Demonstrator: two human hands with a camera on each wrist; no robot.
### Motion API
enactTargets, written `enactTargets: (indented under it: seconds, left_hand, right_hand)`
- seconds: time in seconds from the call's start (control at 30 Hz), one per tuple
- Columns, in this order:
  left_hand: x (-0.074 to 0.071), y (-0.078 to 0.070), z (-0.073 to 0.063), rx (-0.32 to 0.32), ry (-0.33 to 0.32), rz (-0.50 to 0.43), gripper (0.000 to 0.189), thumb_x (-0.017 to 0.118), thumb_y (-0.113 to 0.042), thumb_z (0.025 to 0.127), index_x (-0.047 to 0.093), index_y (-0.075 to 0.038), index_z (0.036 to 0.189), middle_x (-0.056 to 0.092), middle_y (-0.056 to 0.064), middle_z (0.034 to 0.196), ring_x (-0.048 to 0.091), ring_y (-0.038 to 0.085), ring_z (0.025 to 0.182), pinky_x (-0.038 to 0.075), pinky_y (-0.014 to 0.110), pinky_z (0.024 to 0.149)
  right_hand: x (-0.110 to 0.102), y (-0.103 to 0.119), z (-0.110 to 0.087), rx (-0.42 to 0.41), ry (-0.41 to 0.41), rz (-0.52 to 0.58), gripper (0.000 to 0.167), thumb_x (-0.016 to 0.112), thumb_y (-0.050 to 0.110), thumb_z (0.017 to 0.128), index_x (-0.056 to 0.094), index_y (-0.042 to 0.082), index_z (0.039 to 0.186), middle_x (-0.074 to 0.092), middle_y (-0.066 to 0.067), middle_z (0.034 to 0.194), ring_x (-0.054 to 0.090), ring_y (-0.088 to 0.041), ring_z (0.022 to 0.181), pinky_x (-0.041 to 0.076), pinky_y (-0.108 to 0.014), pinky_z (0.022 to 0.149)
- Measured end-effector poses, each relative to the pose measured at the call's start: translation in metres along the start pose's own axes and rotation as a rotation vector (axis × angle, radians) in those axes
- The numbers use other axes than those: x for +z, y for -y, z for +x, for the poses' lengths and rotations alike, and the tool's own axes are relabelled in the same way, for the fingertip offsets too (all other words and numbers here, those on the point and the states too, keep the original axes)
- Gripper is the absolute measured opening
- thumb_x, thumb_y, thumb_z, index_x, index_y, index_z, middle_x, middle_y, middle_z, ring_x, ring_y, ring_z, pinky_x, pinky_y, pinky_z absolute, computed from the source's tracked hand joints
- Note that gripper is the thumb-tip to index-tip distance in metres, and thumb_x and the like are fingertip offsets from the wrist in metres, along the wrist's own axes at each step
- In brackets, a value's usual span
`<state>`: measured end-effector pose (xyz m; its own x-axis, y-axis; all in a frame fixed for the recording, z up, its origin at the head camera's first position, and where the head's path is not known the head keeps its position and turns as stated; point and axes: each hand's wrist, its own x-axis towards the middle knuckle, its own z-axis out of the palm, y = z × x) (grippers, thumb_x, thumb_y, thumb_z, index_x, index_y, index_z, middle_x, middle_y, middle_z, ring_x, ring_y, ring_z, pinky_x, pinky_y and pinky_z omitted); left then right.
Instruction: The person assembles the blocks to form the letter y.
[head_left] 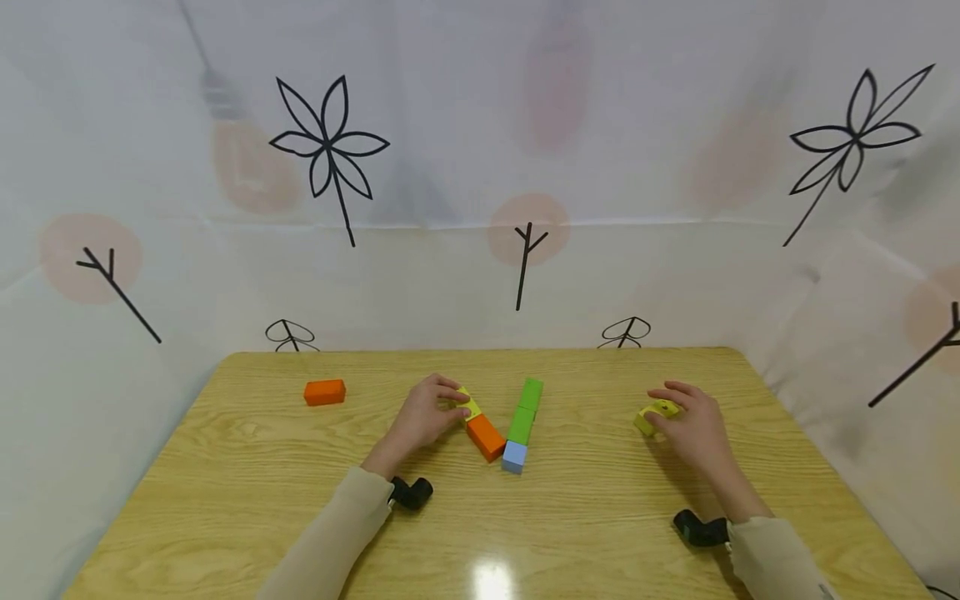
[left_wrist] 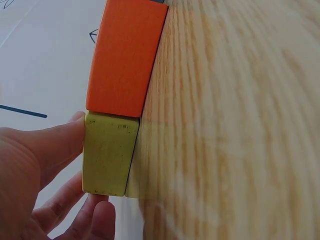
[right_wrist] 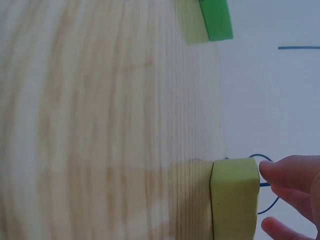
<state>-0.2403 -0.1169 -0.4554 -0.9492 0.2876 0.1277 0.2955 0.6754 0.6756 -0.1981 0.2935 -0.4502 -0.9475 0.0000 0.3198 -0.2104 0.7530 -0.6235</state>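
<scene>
The left hand (head_left: pixel 426 415) pinches one yellow block (left_wrist: pixel 110 155) against an orange block (left_wrist: pixel 125 60), seemingly to align their ends; the right hand (head_left: pixel 693 425) pinches another yellow block (right_wrist: pixel 234 200).

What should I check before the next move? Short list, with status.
1. Left hand pinching left yellow block: ok.
2. Left yellow block end to end with joined orange block: ok, touching.
3. Green blocks in line with blue block: ok, roughly.
4. Right hand at right yellow block: ok, thumb and fingers around it; firmness, cannot tell.
5. Right yellow block joined to the others: not ok, apart.
6. Loose orange block joined: not ok, apart.
</scene>
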Motion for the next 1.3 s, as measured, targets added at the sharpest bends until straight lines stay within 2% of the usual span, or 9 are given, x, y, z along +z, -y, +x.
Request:
enactTargets:
  seconds: [0.13, 0.3, 0.53, 0.83, 0.9, 1.0, 1.1, 1.2, 1.3]
  left_hand:
    - [0.0, -0.0011, 0.0001, 0.011, -0.008, 0.001, 0.018, 0.077, -0.019, 0.09, 0.079, -0.011, 0.106, 0.061, 0.006, 0.123, 0.055, 0.031, 0.119, 0.046, 0.047, 0.101]
    - [-0.0004, -0.0024, -0.0003, -0.006, -0.001, -0.006, 0.018, 0.077, -0.019, 0.09, 0.079, -0.011, 0.106, 0.06, 0.006, 0.124, 0.055, 0.031, 0.12, 0.046, 0.047, 0.101]
    - [0.0005, 0.0004, 0.0009, -0.024, 0.001, -0.004, 0.019, 0.076, -0.021, 0.091, 0.078, -0.012, 0.107, 0.06, 0.005, 0.126, 0.054, 0.031, 0.121, 0.045, 0.047, 0.102]
    - [-0.0001, 0.0006, 0.0005, -0.01, -0.001, -0.011, 0.018, 0.077, -0.02, 0.09, 0.079, -0.012, 0.106, 0.06, 0.006, 0.126, 0.054, 0.033, 0.121, 0.045, 0.048, 0.102]
    - [-0.0003, 0.0009, 0.0002, -0.006, -0.001, -0.014, 0.018, 0.077, -0.02, 0.09, 0.079, -0.012, 0.107, 0.06, 0.006, 0.126, 0.054, 0.033, 0.121, 0.045, 0.048, 0.102]
    - [-0.0005, 0.0018, -0.0003, 0.009, -0.003, -0.017, 0.018, 0.076, -0.019, 0.091, 0.078, -0.011, 0.107, 0.06, 0.007, 0.126, 0.054, 0.032, 0.121, 0.046, 0.048, 0.101]
    - [-0.0005, 0.0027, -0.0007, 0.023, 0.0, -0.022, 0.017, 0.075, -0.018, 0.091, 0.078, -0.01, 0.107, 0.06, 0.007, 0.125, 0.055, 0.032, 0.12, 0.047, 0.047, 0.099]
    - [-0.0007, 0.0028, -0.0008, 0.023, 0.004, -0.031, 0.018, 0.075, -0.018, 0.092, 0.078, -0.011, 0.108, 0.06, 0.007, 0.126, 0.055, 0.032, 0.12, 0.047, 0.047, 0.1]
    - [-0.0007, 0.0038, -0.0009, 0.025, 0.006, -0.031, 0.017, 0.075, -0.018, 0.092, 0.078, -0.011, 0.107, 0.06, 0.007, 0.126, 0.054, 0.032, 0.12, 0.047, 0.048, 0.1]
  right_hand:
    - [0.0001, -0.0013, -0.0009, 0.014, 0.015, -0.006, 0.034, 0.074, 0.004, 0.087, 0.067, -0.01, 0.117, 0.048, -0.035, 0.134, 0.037, -0.058, 0.123, 0.031, -0.07, 0.096]
    - [-0.0003, 0.0005, -0.0028, 0.035, 0.046, -0.003, 0.034, 0.073, 0.007, 0.09, 0.066, -0.009, 0.119, 0.047, -0.034, 0.136, 0.039, -0.056, 0.123, 0.039, -0.067, 0.092]
    - [0.0023, 0.0009, -0.003, 0.045, 0.07, -0.027, 0.034, 0.074, 0.012, 0.091, 0.068, -0.007, 0.118, 0.049, -0.034, 0.134, 0.048, -0.052, 0.116, 0.046, -0.062, 0.085]
    - [0.0035, 0.0014, -0.0037, 0.086, 0.128, -0.056, 0.044, 0.075, 0.016, 0.089, 0.064, -0.009, 0.124, 0.044, -0.037, 0.137, 0.041, -0.055, 0.121, 0.04, -0.067, 0.093]
    - [0.0039, 0.0017, -0.0047, 0.087, 0.121, -0.065, 0.046, 0.077, 0.017, 0.088, 0.064, -0.009, 0.125, 0.046, -0.037, 0.134, 0.047, -0.053, 0.117, 0.044, -0.064, 0.089]
    - [0.004, 0.0023, -0.0064, 0.083, 0.099, -0.074, 0.046, 0.078, 0.017, 0.087, 0.064, -0.008, 0.124, 0.05, -0.037, 0.129, 0.058, -0.046, 0.101, 0.053, -0.053, 0.075]
    - [0.0038, 0.0026, -0.0078, 0.081, 0.086, -0.07, 0.046, 0.079, 0.017, 0.087, 0.065, -0.008, 0.123, 0.052, -0.037, 0.127, 0.063, -0.039, 0.089, 0.054, -0.04, 0.064]
    - [0.0036, 0.0027, -0.0086, 0.085, 0.081, -0.063, 0.045, 0.079, 0.017, 0.087, 0.065, -0.008, 0.122, 0.053, -0.037, 0.127, 0.063, -0.037, 0.088, 0.053, -0.037, 0.062]
    - [0.0036, 0.0044, -0.0096, 0.087, 0.085, -0.06, 0.044, 0.078, 0.017, 0.087, 0.065, -0.007, 0.121, 0.054, -0.035, 0.128, 0.063, -0.041, 0.093, 0.055, -0.043, 0.067]
